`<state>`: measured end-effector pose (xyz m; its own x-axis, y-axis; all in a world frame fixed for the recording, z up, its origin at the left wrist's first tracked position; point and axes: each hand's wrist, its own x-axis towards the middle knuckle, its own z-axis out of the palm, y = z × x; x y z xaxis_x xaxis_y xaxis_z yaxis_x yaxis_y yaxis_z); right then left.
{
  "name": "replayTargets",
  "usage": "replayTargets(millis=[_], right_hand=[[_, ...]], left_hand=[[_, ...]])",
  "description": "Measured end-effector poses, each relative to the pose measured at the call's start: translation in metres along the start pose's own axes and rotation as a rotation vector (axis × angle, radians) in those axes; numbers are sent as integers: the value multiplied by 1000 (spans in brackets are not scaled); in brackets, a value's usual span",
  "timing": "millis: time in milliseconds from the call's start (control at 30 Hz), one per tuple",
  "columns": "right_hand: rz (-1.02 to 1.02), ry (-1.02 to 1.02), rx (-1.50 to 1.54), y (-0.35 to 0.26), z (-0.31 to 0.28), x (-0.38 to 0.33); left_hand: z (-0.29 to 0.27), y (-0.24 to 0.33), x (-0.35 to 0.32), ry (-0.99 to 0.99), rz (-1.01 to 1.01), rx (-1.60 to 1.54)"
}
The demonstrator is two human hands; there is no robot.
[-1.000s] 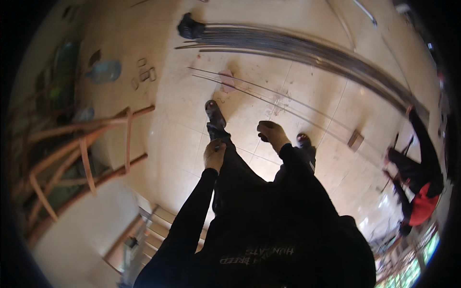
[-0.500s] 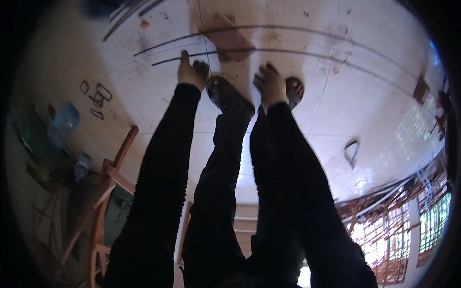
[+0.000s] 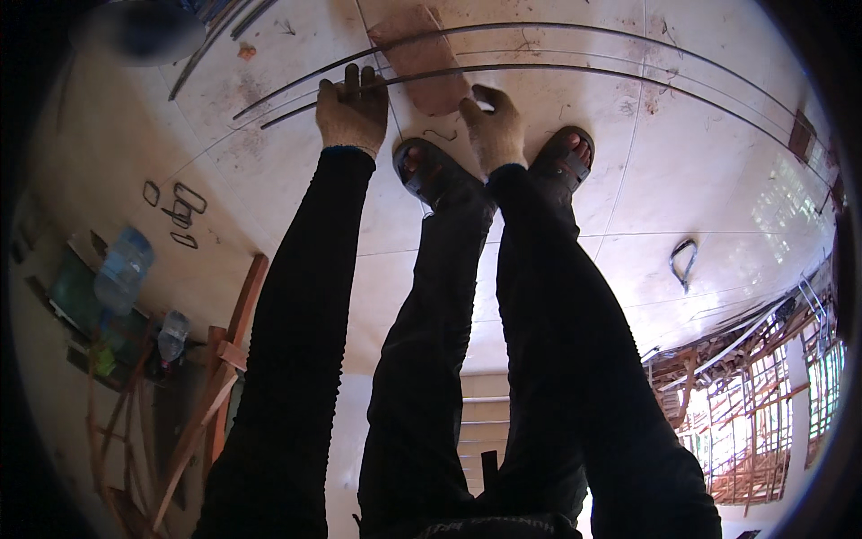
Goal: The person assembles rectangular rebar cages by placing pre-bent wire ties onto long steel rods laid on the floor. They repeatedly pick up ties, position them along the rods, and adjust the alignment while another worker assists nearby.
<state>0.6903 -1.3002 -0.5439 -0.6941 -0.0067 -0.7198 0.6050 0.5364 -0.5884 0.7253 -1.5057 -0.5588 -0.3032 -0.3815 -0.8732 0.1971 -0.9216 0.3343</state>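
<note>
Two long, thin dark rods lie side by side across the pale tiled floor, a far rod (image 3: pixel 539 27) and a near rod (image 3: pixel 575 67). Both pass over a flat brown board (image 3: pixel 422 67). My left hand (image 3: pixel 352 115), in a tan glove, is at the near rod close to its left end, with fingers stretched out and apart. Whether it touches the rod I cannot tell. Just short of the near rod, beside the board's lower edge, is my gloved right hand (image 3: pixel 496 130). Its fingers are bent, a gap shows between thumb and forefinger, and nothing is in it.
My sandalled feet (image 3: pixel 426 171) stand below the board. Several bent metal loops (image 3: pixel 189 202) lie at left, near a plastic bottle (image 3: pixel 123 271) and a wooden frame (image 3: pixel 241 314). A black loop (image 3: pixel 684 263) lies at right. More rods (image 3: pixel 211 49) are at far left.
Both hands have moved forward toward the near rod. My left hand's fingers have come up to it, and the right hand's thumb and forefinger now show apart. The whole view has shifted slightly.
</note>
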Motion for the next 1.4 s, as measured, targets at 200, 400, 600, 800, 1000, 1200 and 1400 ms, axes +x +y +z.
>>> replayTargets(millis=[200,400,600,800,1000,1200,1400], right_hand=[[-7,-4,-233,7,21,-9],[-38,77,-318,-47,30,-22],[-149,264,-401,-42,75,-30],[47,384,-410,-51,104,-10],[-78,340,-353,-47,93,-15],[-273,348,-391,-25,71,-8],[-256,367,-254,-24,45,-24]], left_hand=[[-18,3,33,-17,-95,-93],[-83,2,53,-215,57,380],[-47,5,13,-139,-9,511],[-26,8,-10,20,4,557],[-73,19,14,-138,63,511],[-34,9,-6,79,-37,454],[-6,8,-19,723,230,1216]])
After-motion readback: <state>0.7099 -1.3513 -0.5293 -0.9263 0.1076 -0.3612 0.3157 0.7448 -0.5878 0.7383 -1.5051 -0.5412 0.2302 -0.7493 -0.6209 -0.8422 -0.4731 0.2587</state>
